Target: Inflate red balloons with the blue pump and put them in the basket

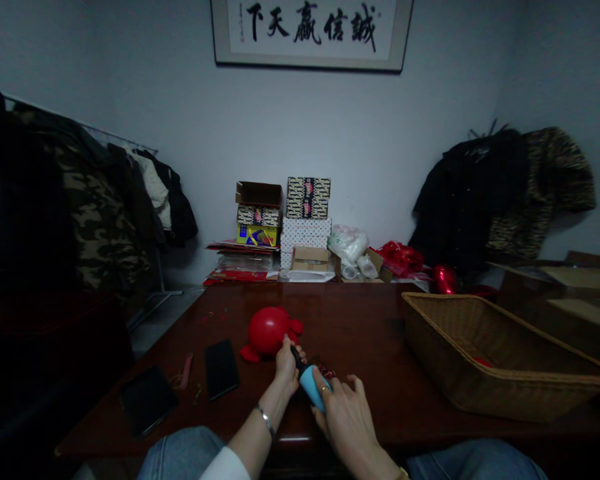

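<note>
A shiny red balloon (269, 330) with small rounded bulges sits over the middle of the table, just beyond my hands. My left hand (287, 365) is closed at the balloon's near side, around the black tip of a hand balloon pump; its fingers hide the balloon's neck. My right hand (349, 408) grips the light blue body of the balloon pump (311, 385), which slants from the balloon down towards me. Small dark red strands (325, 369) lie behind the pump, partly covered by it.
Left on the brown table (375, 333) lie a black tablet-like slab (221, 369), another dark flat device (149, 400) and a small pink stick (186, 371). A large wicker basket (480, 353) stands at right. Boxes (306, 233) are stacked beyond the far edge.
</note>
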